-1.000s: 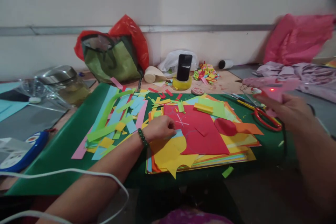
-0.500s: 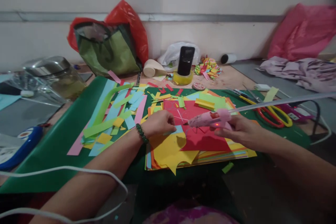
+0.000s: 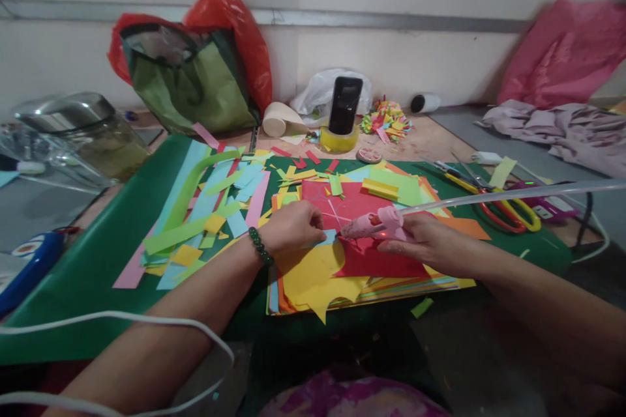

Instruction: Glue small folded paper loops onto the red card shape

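Note:
My right hand [image 3: 430,244] is wrapped round a pink glue gun [image 3: 372,224]; a long clear glue stick [image 3: 489,197] runs out of its back. The gun's nozzle points left, at or just above the edge of a small light-blue paper piece [image 3: 329,236]. My left hand [image 3: 297,225], with a green bead bracelet on the wrist, pinches that piece at its left end. Beneath it lies a yellow paper with cut-out curves [image 3: 306,280]. A red sheet [image 3: 386,262] with drawn lines lies under the gun, on a stack of coloured paper.
Paper strips [image 3: 195,234] are scattered left on a green sheet [image 3: 98,260]. Scissors [image 3: 513,212] lie at right. Behind stand a phone [image 3: 345,107] in a yellow tape roll [image 3: 337,139] and a paper pompom [image 3: 386,120]. A white cable [image 3: 147,318] crosses my left forearm.
The glue gun has moved left and slightly down, bringing its nozzle to the blue paper's edge. My left hand keeps its pinch. The whole view has shifted a little.

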### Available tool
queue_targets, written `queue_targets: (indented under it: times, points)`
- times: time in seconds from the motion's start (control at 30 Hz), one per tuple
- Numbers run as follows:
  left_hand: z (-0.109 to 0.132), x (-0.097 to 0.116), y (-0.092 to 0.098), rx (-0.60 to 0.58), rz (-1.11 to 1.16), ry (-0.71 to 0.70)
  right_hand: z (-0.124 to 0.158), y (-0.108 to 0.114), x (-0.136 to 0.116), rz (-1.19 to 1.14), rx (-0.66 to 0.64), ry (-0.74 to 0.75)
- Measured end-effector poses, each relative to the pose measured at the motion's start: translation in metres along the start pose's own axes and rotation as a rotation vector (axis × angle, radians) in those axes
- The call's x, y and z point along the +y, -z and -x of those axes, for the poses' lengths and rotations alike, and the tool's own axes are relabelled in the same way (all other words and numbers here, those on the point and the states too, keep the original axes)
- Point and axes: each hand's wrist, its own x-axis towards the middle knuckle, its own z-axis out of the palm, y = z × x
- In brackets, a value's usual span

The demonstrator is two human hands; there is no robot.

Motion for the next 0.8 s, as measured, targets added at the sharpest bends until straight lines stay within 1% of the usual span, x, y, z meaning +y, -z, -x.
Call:
queue_targets:
  times: [0.07, 0.27, 0.47, 0.63, 0.73, 0.8]
  points:
    - [0.0006, 0.0005, 0.0006, -0.004, 0.004, -0.014, 0.0010, 0.0007, -0.0015, 0.030, -0.010, -0.008]
    - [0.0009, 0.0018, 0.0015, -0.007, -0.022, 0.002, -0.0037, -0.0018, -0.0053, 0.100, 0.034, -0.079]
    - [0.0013, 0.0015, 0.0010, -0.007, -0.012, -0.014, -0.0003, -0.0005, -0.0059, 0.060, -0.004, 0.041]
    - [0.0016, 0.0015, 0.0007, 0.007, -0.022, -0.004, -0.0037, -0.0019, -0.0079, 0.073, 0.057, -0.023]
    - [0.0014, 0.0011, 0.0010, -0.003, -0.020, -0.007, -0.0012, 0.0009, -0.0096, 0.032, 0.009, -0.002]
    - [0.0012, 0.0008, 0.0012, -0.005, -0.009, -0.009, 0.0040, 0.0047, -0.0100, -0.015, 0.002, 0.018]
